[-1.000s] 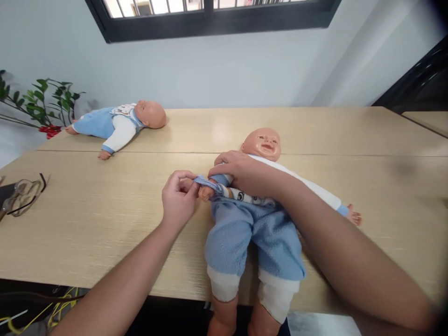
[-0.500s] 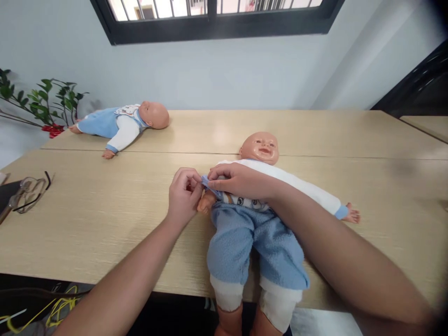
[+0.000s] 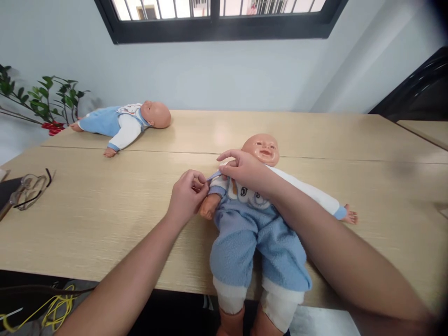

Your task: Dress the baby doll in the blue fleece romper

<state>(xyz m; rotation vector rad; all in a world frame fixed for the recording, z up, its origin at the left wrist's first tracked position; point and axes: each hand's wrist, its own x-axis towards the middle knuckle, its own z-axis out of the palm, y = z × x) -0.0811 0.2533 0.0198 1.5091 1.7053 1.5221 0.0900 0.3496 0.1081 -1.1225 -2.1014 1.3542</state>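
A baby doll (image 3: 259, 233) in a white top and fleecy blue trousers lies on its back, with its legs over the table's near edge. My left hand (image 3: 189, 193) is closed in a pinch beside the doll's bent arm, on one end of a thin lavender strip (image 3: 214, 175). The strip's other end is between the thumb and finger of my right hand (image 3: 243, 170), whose index finger is stretched out. My right forearm crosses the doll's chest. Below the strip, a blue cuff (image 3: 217, 190) sits at the doll's wrist. The kind of strip is unclear.
Another doll (image 3: 122, 123) in blue and white lies at the back left, near a potted plant (image 3: 45, 102). Eyeglasses (image 3: 33, 191) rest on the wooden table (image 3: 105, 210) at far left. Yellow cable (image 3: 58, 308) lies below the table edge.
My right hand has moved up and away from the doll's cuff, lifting its fingers. The lavender strip is now stretched between both hands, and the cuff is uncovered.
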